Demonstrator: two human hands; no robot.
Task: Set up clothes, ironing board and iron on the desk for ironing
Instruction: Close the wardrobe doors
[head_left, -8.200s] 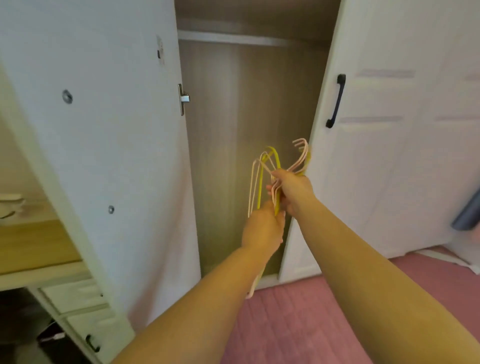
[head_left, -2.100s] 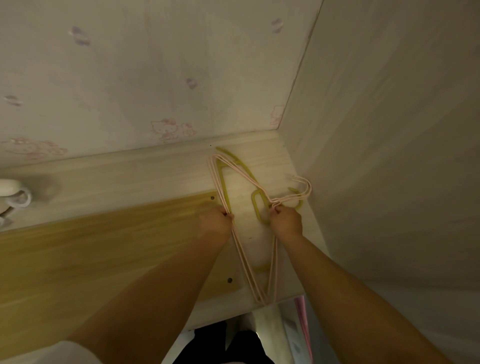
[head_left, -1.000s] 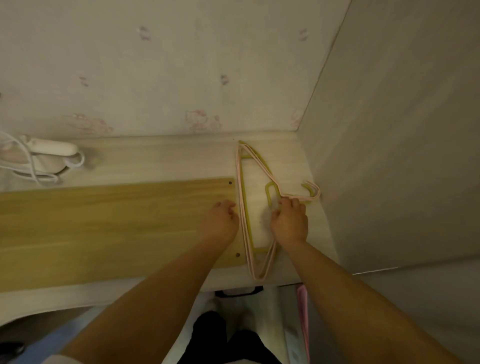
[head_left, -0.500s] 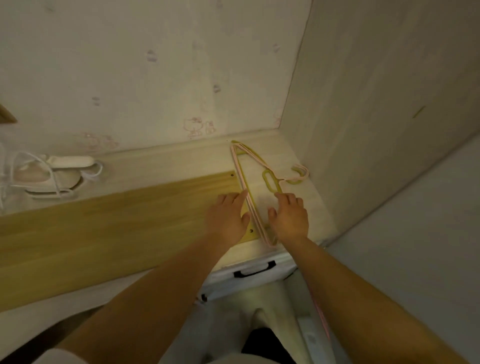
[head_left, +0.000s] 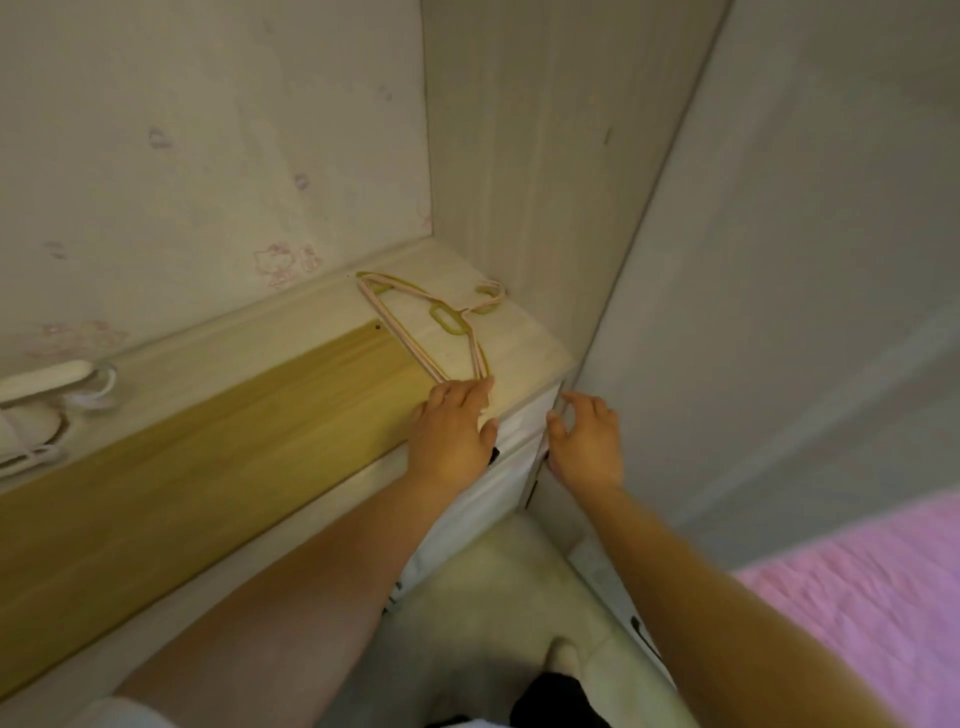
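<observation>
A bundle of pink and yellow clothes hangers (head_left: 431, 322) lies flat on the right end of the pale desk (head_left: 311, 332), hooks toward the wardrobe side. A long light wooden board (head_left: 208, 441) lies along the desk top. My left hand (head_left: 454, 431) rests at the desk's front edge, fingertips touching the near tip of the hangers, holding nothing. My right hand (head_left: 584, 441) hovers off the desk's right corner with fingers spread and empty. A white iron with its cord (head_left: 47, 395) sits at the far left of the desk.
The wardrobe side panel (head_left: 519, 156) rises right behind the hangers, and its white door (head_left: 805, 260) stands to the right. White drawers (head_left: 514, 436) sit under the desk corner. Pink carpet (head_left: 857, 613) covers the floor at lower right.
Both hands have let go of the hangers and pulled back toward me. The right hand has moved off the desk past its corner. The view has swung right.
</observation>
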